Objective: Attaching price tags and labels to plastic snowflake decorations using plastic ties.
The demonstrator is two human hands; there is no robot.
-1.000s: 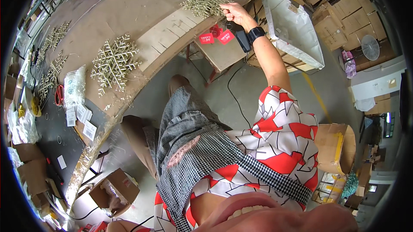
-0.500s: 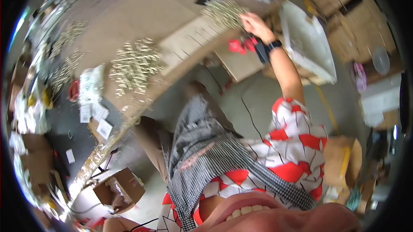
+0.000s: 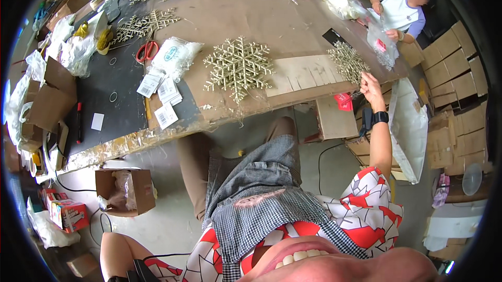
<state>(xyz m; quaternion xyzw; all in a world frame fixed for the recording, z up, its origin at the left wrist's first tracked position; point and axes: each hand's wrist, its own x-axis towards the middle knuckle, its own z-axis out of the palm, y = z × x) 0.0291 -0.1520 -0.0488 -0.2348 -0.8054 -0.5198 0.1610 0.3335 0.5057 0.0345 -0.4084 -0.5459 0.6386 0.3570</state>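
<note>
My right hand (image 3: 371, 86), with a black watch on its wrist, reaches up to the table's near edge and pinches the rim of a small gold glitter snowflake (image 3: 347, 60). That snowflake lies flat on a strip of pale cardboard (image 3: 300, 74). A larger gold snowflake (image 3: 239, 67) rests on the brown table to its left, apart from my hand. Only my left forearm (image 3: 114, 248) shows, at the lower left edge; its hand is out of the picture.
More gold snowflakes (image 3: 144, 22), red scissors (image 3: 148, 50), plastic packets (image 3: 176, 54) and paper labels (image 3: 157, 87) lie to the left. A co-worker (image 3: 400, 6) at the far right handles a clear bag (image 3: 379, 38). An open box (image 3: 125, 190) stands on the floor; cartons (image 3: 460, 88) are stacked at the right.
The view has swung so more of the table and the co-worker show. My right hand stays on the small snowflake at the table's edge.
</note>
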